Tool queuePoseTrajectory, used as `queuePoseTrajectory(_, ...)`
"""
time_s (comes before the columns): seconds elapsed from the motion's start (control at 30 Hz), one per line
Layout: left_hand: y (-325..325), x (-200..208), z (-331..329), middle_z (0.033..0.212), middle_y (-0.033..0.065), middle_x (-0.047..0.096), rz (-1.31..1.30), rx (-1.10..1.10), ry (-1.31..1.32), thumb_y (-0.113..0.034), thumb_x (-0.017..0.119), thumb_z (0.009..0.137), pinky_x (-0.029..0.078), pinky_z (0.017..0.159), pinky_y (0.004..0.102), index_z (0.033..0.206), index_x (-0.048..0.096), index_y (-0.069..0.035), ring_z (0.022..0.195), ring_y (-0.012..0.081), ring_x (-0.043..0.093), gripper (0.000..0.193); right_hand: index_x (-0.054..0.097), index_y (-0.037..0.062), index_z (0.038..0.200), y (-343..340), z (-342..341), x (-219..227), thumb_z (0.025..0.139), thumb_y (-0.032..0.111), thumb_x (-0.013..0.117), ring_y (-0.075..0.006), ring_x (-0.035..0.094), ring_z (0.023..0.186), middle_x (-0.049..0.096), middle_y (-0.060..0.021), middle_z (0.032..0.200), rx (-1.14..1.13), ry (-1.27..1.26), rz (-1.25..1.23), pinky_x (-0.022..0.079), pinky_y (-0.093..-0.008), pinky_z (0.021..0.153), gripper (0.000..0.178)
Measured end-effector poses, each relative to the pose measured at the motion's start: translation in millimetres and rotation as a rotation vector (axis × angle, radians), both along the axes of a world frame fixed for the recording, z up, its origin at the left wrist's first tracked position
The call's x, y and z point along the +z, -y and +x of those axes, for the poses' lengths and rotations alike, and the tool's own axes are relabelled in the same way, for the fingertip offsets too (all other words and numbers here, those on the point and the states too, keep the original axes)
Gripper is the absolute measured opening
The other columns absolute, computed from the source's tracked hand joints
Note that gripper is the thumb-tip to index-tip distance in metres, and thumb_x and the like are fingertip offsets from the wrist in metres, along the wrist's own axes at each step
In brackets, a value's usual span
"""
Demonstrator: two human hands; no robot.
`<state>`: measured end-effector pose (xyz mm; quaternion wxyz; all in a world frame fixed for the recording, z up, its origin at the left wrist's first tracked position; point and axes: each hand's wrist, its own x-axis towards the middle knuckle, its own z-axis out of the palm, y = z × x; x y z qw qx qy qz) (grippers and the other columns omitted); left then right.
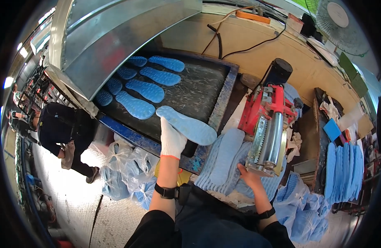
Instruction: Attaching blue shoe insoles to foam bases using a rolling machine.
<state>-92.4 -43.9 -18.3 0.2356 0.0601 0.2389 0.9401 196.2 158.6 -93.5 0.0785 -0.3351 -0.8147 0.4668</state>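
In my left hand, which wears a white knit glove, a light blue shoe insole is gripped near its left end. It is held over the near right part of a dark conveyor belt. Several blue dimpled insoles lie on the belt in rows, some partly under a metal hood. My bare right hand is low by a stack of pale blue insoles, just below the roller machine. Its thumb stands apart from the other fingers, which are partly hidden; I see nothing held in it.
The red roller machine with a shiny roller stands right of the belt. A sheet-metal hood covers the belt's far left. Bagged insoles sit on the floor, and upright blue insoles fill a shelf at right. A person bends at left.
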Motion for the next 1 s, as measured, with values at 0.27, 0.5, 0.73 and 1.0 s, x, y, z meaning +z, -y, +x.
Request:
queuePoseTrajectory(0.27,18,57,36,0.136,0.0184,0.050,-1.024,0.603,-0.135,-0.040,0.047,0.099,0.041,0.103,0.0335,0.147,0.032,-0.003,0.123,0.0272,0.052,0.062,0.053,0.0015,0.127,-31,29,-45,0.088,0.023,0.071,-0.0215,0.059,0.101,0.062,-0.0108,0.113,-0.146,-0.169,0.260,0.048,-0.0358,0.091,0.048)
queuePoseTrajectory(0.5,57,73,82,0.133,0.0198,0.050,-0.691,0.540,-0.244,-0.032,0.042,0.102,0.042,0.104,0.0419,0.145,0.033,0.000,0.124,0.0312,0.051,0.054,0.055,0.0065,0.131,-25,61,59,0.092,0.012,0.059,-0.0301,0.059,0.103,0.062,-0.0150,0.112,-0.568,-0.536,-0.475,0.043,-0.0340,0.093,0.040)
queuePoseTrajectory(0.73,5,95,125,0.124,0.0196,0.056,-0.564,0.291,-0.361,-0.035,0.040,0.103,0.048,0.094,0.0413,0.142,0.035,0.003,0.110,0.0291,0.059,0.054,0.064,0.0188,0.125,-67,68,151,0.081,-0.012,0.055,-0.0294,0.053,0.093,0.056,-0.0109,0.107,-0.314,-0.395,0.944,0.045,-0.0346,0.079,0.055)
queuePoseTrajectory(1.0,-50,110,162,0.144,0.0244,0.040,-0.370,-0.027,-0.569,-0.048,0.042,0.100,0.038,0.107,0.0472,0.148,0.026,0.002,0.131,0.0348,0.045,0.071,0.061,0.0146,0.127,-50,49,168,0.077,-0.002,0.068,-0.0299,0.058,0.098,0.062,-0.0104,0.107,-0.092,-0.538,0.843,0.049,-0.0373,0.082,0.054)
